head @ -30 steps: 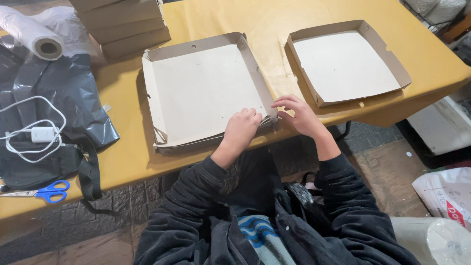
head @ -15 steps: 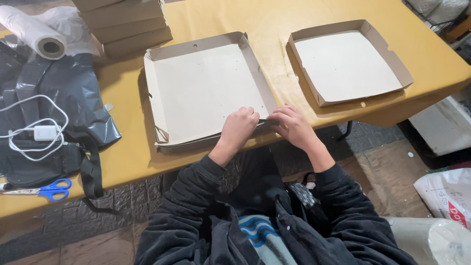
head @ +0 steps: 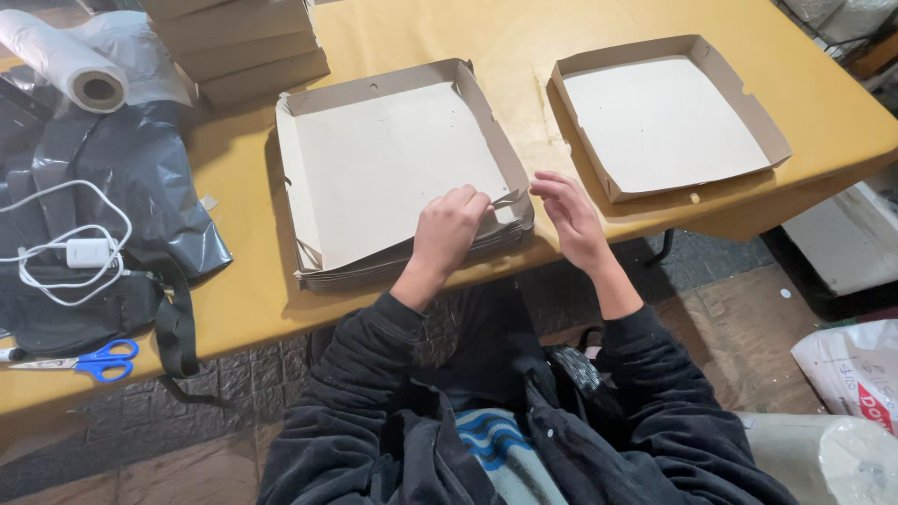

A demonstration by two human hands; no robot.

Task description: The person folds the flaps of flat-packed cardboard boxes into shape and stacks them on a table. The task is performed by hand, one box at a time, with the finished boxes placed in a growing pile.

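A stack of flat brown cardboard box trays [head: 393, 159] lies on the yellow table [head: 234, 290] in front of me. My left hand [head: 447, 232] rests on the stack's near right corner, fingers curled and pinching the small corner flap of the top tray. Just to the right of that corner, my right hand [head: 572, 220] hovers with its fingers apart, touching nothing that I can see. Both arms wear dark sleeves.
One folded-up tray [head: 669, 122] sits alone at the right. A pile of closed boxes [head: 238, 42] stands at the back left, beside a roll of clear plastic [head: 70, 70]. A black bag [head: 122, 178], white charger cable [head: 79, 252] and blue scissors [head: 94, 360] lie at the left.
My right hand has come off the tray's corner and shifted slightly right, fingers spread. My left hand stays at the corner, holding the flap.
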